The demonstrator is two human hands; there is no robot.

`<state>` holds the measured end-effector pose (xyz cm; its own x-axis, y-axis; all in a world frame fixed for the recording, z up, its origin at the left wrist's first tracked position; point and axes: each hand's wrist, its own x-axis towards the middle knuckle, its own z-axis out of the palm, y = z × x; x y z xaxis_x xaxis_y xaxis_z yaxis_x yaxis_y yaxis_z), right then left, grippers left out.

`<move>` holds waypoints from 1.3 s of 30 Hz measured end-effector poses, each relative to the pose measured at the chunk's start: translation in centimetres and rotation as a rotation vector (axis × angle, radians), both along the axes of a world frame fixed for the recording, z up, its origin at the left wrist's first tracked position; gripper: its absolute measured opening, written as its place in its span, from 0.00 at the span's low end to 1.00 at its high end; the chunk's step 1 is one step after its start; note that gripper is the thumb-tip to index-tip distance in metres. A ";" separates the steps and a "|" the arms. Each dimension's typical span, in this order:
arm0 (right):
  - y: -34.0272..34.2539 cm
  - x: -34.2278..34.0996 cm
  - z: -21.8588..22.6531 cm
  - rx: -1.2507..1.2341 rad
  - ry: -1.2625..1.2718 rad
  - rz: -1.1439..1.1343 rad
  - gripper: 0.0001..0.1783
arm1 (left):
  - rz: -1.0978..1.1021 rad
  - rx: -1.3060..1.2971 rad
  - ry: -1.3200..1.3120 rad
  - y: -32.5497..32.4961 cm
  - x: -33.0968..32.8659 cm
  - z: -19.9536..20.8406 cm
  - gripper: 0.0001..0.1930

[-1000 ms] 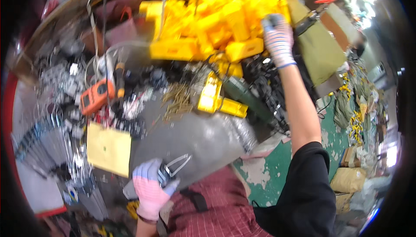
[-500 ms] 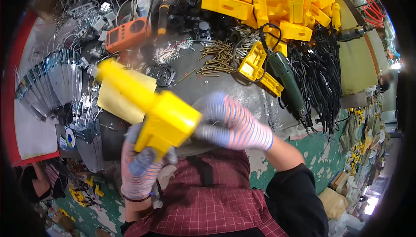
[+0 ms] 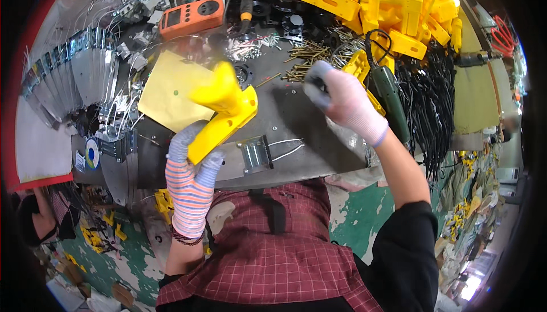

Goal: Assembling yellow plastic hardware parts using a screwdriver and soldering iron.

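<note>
My left hand (image 3: 192, 184), in a striped knit glove, grips a yellow plastic housing (image 3: 231, 115) by its lower end, above the front of the bench. The housing's upper part is smeared by motion. Away to the right, my gloved right hand (image 3: 350, 101) hovers beside a heap of long brass-coloured screws (image 3: 307, 55). Its fingers are curled together, and whatever they may hold is hidden. Just right of my left hand lies a flat metal part with a dark-ended block (image 3: 256, 155) and two white wires. Behind the housing rests a yellow sheet (image 3: 171, 92).
Yellow housings (image 3: 399, 4) are piled at the back right. A green corded power tool (image 3: 390, 101) lies before black cables (image 3: 427, 95). Metal plates (image 3: 80, 72) fan out at left. An orange meter (image 3: 191, 18) and a screwdriver (image 3: 246, 1) lie at the back.
My right hand has left the housing and moved right and away, toward the screws. The housing has turned in my left hand. The flat metal part with wires has come into view.
</note>
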<state>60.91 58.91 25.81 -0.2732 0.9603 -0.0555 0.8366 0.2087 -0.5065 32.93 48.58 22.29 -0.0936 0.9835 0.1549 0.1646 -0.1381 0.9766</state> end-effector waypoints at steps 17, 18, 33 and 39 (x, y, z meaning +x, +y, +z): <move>-5.3 -4.0 0.0 -0.040 0.880 0.137 0.15 | -0.077 0.148 0.310 -0.7 -0.7 -0.2 0.21; -5.2 -4.3 -0.2 0.159 0.658 0.146 0.14 | -0.087 0.169 0.331 -0.7 -1.1 -0.1 0.21; -2.7 -6.8 1.7 0.480 0.308 0.551 0.15 | -0.079 0.288 0.264 -2.2 -3.7 -1.4 0.23; 4.7 -4.2 -2.0 0.347 -0.339 0.269 0.10 | 0.156 0.132 0.069 -2.8 -3.4 -1.7 0.22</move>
<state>56.73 63.59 23.77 -0.5330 0.8369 0.1246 0.8351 0.5440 -0.0814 29.58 45.77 20.61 -0.2274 0.9288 0.2925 0.2600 -0.2316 0.9374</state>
